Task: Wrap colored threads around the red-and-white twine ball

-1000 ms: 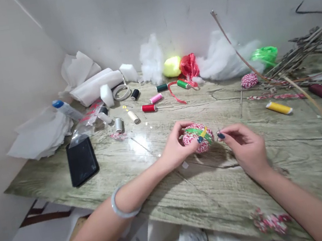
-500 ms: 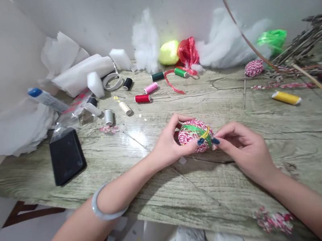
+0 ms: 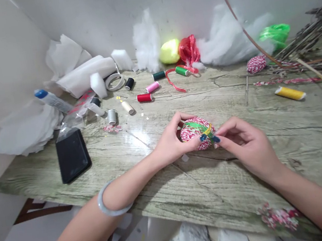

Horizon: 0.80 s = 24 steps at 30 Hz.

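A ball of red-and-white twine (image 3: 192, 132), crossed by green and yellow strips, rests just above the table in front of me. My left hand (image 3: 179, 138) is closed around its left side, with the thumb pressed on the front near the yellow strip. At the ball's right edge, my right hand (image 3: 246, 143) makes a pinch with thumb and forefinger. What sits between those fingertips is too small to make out. Both thumbnails are dark blue, and a pale bangle (image 3: 109, 202) circles my left forearm.
Several thread spools, including a red one (image 3: 144, 98) and a yellow one (image 3: 290, 93), lie beyond my hands. A dark phone (image 3: 73, 154) is at left. White stuffing (image 3: 222, 41) and green plastic twine (image 3: 276, 35) stand along the wall. Dry twigs (image 3: 312, 33) jut in from the right.
The view has shifted slightly, so the table things appear a little further right. Both hands keep nearly the same hold at the ball.
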Each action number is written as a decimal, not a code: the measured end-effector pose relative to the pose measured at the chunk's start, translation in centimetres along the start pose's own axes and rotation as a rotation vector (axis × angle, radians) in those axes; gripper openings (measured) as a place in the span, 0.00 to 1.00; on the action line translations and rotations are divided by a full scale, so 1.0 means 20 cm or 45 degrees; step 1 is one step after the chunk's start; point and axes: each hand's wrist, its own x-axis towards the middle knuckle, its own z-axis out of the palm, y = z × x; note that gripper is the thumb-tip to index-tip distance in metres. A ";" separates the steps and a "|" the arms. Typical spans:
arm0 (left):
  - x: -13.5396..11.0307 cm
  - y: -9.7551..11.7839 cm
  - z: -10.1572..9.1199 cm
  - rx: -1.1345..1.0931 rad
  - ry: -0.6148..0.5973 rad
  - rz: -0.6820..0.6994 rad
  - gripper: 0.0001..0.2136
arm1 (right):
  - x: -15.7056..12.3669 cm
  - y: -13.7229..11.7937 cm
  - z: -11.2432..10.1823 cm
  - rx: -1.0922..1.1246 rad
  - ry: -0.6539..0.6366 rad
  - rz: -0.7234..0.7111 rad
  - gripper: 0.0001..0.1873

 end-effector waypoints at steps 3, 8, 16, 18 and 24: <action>0.00 0.00 0.00 0.028 0.010 0.000 0.20 | 0.00 -0.01 0.00 0.001 0.006 -0.011 0.03; 0.01 0.01 0.00 -0.006 0.018 -0.022 0.20 | -0.01 -0.01 0.00 0.019 0.017 -0.013 0.03; 0.01 0.01 0.00 -0.043 0.013 -0.025 0.20 | -0.01 -0.01 0.02 0.107 0.057 0.029 0.04; 0.01 0.01 0.01 -0.042 0.010 -0.025 0.20 | -0.01 -0.01 0.03 0.128 0.074 0.034 0.04; 0.00 0.00 0.00 -0.040 0.002 -0.016 0.20 | -0.01 0.00 0.05 0.143 0.112 0.013 0.05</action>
